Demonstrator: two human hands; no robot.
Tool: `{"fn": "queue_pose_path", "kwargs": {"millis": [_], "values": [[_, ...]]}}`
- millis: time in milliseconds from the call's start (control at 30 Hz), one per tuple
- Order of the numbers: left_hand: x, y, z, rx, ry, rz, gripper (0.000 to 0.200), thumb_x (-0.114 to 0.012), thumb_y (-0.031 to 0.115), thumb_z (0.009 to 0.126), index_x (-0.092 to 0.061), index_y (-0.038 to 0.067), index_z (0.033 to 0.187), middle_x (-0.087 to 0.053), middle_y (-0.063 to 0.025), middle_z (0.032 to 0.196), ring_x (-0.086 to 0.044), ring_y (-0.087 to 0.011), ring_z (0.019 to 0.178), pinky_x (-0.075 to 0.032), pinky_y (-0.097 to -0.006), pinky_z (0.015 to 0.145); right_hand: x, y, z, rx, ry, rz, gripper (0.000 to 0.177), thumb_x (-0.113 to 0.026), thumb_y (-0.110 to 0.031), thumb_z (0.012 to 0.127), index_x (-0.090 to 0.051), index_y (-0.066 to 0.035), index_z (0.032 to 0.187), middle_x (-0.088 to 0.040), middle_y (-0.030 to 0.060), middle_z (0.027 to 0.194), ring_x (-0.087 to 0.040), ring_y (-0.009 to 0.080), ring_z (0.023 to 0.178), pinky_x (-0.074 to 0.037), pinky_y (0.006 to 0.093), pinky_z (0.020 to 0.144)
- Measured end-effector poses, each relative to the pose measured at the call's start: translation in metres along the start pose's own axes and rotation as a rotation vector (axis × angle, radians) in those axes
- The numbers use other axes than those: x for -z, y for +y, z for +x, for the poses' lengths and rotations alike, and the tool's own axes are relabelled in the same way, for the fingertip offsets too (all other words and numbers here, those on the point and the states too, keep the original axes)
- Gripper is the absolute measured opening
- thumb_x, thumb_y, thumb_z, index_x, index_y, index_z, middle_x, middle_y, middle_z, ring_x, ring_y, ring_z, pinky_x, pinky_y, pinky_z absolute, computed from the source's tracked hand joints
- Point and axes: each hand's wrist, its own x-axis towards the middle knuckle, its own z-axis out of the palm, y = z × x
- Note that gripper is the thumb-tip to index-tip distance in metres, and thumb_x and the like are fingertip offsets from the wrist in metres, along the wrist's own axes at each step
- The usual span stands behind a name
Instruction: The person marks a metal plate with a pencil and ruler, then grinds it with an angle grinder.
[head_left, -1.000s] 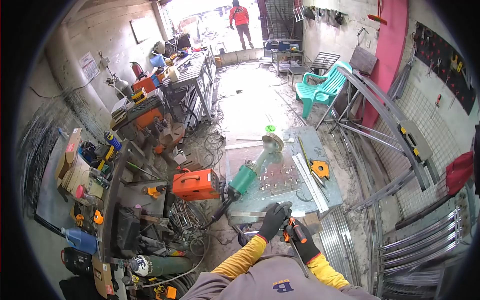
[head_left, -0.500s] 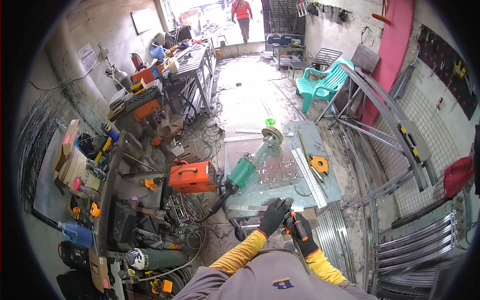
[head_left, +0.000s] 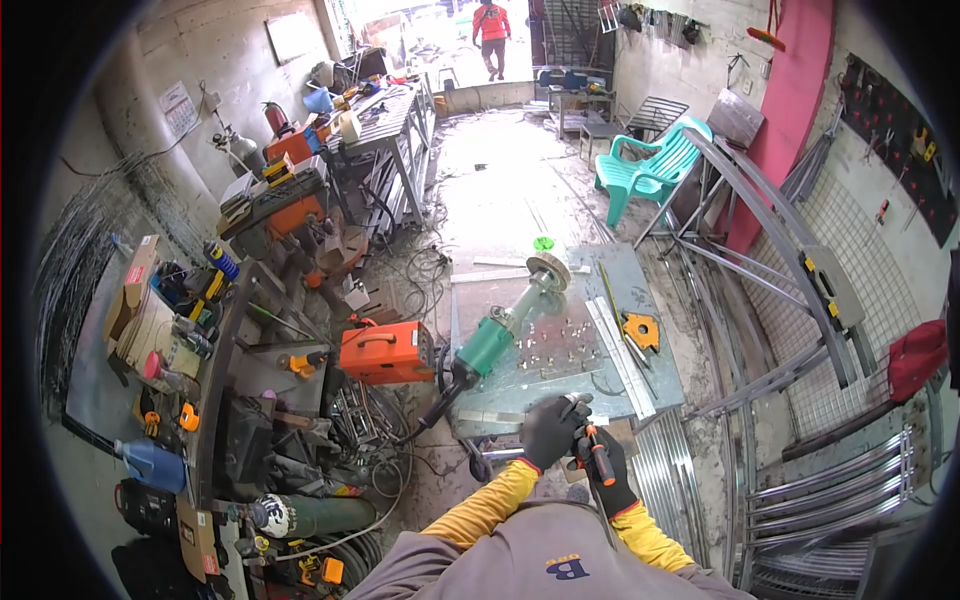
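Note:
Both my hands wear dark gloves and meet at the near edge of the metal-topped table. My left hand is closed, with a small light-coloured end showing at its fingertips; what it grips is mostly hidden. Close beside it, my right hand is wrapped around a hand tool with an orange-and-black handle; its working end is hidden. A green power grinder with a round wheel lies across the table, left of my hands. Several small metal pieces are scattered on a plate beyond them.
On the table's right are flat metal strips and a yellow angle-shaped tool. An orange machine stands left of the table. Cables and hoses clutter the floor. A curved metal frame and green chair stand right.
My left hand's fingers have shifted slightly, and a lighter end shows at their tips. The orange-and-black handle has turned a little more upright. Far off, the person in red has moved slightly right.

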Motion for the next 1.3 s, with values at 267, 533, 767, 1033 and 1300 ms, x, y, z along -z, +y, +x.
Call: {"fn": "queue_pose_path", "kwargs": {"millis": [267, 533, 767, 1033, 1300], "values": [[0.008, 0.006, 0.004, 0.019, -0.076, 0.061, 0.031, -0.063, 0.018, 0.104, -0.069, -0.002, 0.128, -0.073, -0.0035, 0.103, -0.067, -0.0101, 0.093, -0.054, -0.0274, 0.082, -0.001, -0.003, 0.0, -0.016, -0.021, 0.021, 0.033, -0.066, -0.031, 0.106, -0.065, -0.002, 0.122, -0.067, 0.0036, 0.099, -0.068, 0.0129, 0.084, -0.059, 0.0287, 0.067], [0.007, 0.017, 0.006, -0.011, -0.053, 0.183, 0.032, -0.066, 0.021, 0.103, -0.07, -0.001, 0.126, -0.075, -0.0051, 0.101, -0.067, -0.0096, 0.089, -0.055, -0.0277, 0.081, 0.004, 0.012, 0.007, 0.002, -0.021, 0.064, 0.035, -0.067, -0.032, 0.104, -0.065, -0.002, 0.121, -0.067, 0.0047, 0.097, -0.069, 0.0143, 0.081, -0.06, 0.0289, 0.065], [0.008, 0.006, 0.01, -0.015, -0.077, 0.172, 0.032, -0.065, 0.019, 0.103, -0.071, -0.001, 0.128, -0.074, -0.002, 0.1, -0.066, -0.0079, 0.086, -0.054, -0.0263, 0.078, 0.004, 0.01, 0.007, -0.026, -0.002, 0.119, 0.027, -0.065, -0.027, 0.104, -0.066, -0.002, 0.115, -0.065, 0.0032, 0.094, -0.068, 0.0133, 0.079, -0.06, 0.0279, 0.064], [0.002, -0.001, 0.013, -0.013, -0.098, 0.118, 0.032, -0.065, 0.017, 0.104, -0.069, -0.002, 0.13, -0.074, -0.0012, 0.101, -0.065, -0.0073, 0.087, -0.054, -0.0249, 0.079, -0.006, -0.007, 0.003, -0.035, 0.08, 0.101, 0.014, -0.061, -0.017, 0.102, -0.066, -0.004, 0.101, -0.059, -0.0009, 0.085, -0.052, 0.0068, 0.068, -0.045, 0.0243, 0.062], [-0.004, 0.003, 0.016, -0.032, -0.094, 0.263, 0.031, -0.064, 0.018, 0.104, -0.07, 0.0, 0.128, -0.072, -0.0008, 0.103, -0.065, -0.0069, 0.089, -0.053, -0.0253, 0.08, -0.004, -0.008, 0.003, -0.01, 0.101, 0.188, 0.016, -0.061, -0.017, 0.102, -0.066, -0.002, 0.105, -0.055, -0.0006, 0.078, -0.051, 0.0082, 0.065, -0.044, 0.0247, 0.059]]}}
